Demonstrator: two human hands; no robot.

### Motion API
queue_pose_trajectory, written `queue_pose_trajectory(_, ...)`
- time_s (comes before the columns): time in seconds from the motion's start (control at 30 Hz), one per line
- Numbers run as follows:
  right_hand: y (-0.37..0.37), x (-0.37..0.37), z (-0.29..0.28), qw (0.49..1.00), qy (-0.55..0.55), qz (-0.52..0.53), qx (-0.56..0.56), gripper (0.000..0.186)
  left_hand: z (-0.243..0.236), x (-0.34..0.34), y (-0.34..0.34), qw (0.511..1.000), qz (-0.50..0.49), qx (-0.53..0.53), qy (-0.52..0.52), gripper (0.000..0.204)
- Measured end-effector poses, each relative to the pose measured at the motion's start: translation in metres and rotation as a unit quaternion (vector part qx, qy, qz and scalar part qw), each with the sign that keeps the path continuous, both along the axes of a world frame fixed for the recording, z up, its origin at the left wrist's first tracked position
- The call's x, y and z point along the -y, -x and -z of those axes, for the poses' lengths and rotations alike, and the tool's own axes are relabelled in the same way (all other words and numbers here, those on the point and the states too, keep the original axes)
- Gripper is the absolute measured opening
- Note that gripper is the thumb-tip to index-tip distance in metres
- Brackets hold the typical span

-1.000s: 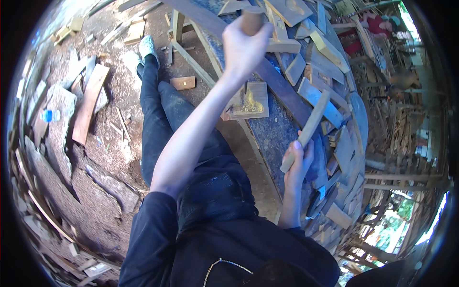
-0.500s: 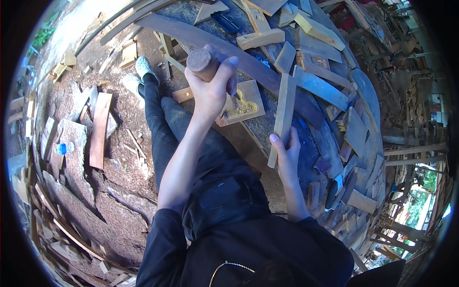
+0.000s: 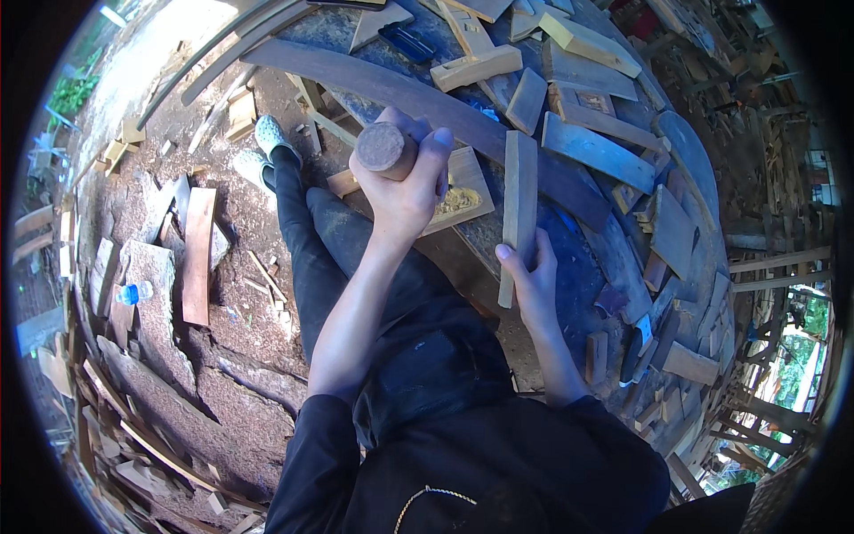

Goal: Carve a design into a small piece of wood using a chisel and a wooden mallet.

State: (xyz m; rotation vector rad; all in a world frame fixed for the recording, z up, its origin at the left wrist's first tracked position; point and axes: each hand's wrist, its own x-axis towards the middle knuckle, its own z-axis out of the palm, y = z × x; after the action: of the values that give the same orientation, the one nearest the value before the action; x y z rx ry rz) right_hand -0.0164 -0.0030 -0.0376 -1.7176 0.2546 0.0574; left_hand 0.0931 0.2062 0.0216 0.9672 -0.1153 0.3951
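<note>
Worker's left fingers (image 3: 433, 153) clench a round-topped handle (image 3: 384, 149), right fingers (image 3: 545, 253) a wooden bar (image 3: 519, 191).
Beside the left fingers, a hollowed wooden block (image 3: 473, 171) on the tabletop (image 3: 487, 238) holds yellowish debris (image 3: 460, 200).

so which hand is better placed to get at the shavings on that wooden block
Left, probably. The left hand, gripping a round-ended wooden handle, overlaps the block in view. The right hand holds a wooden bar to the block's right and looks farther from it.
</note>
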Motion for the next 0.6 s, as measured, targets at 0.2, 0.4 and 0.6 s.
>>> queue_pose_trajectory(0.2,-0.016,0.01,-0.026,0.997,0.073,-0.007,0.027,0.046,-0.002,0.013,-0.001,0.989,-0.089,0.0,-0.122,0.017)
queue_pose_trajectory(0.4,-0.052,0.072,-0.153,0.944,-0.182,0.072,0.267,0.065,-0.002,0.039,-0.012,0.968,-0.14,0.078,-0.191,0.02)
queue_pose_trajectory(0.6,-0.049,0.054,-0.171,0.93,-0.008,-0.08,0.358,0.087,0.003,0.055,-0.009,0.956,-0.152,0.117,-0.22,0.03)
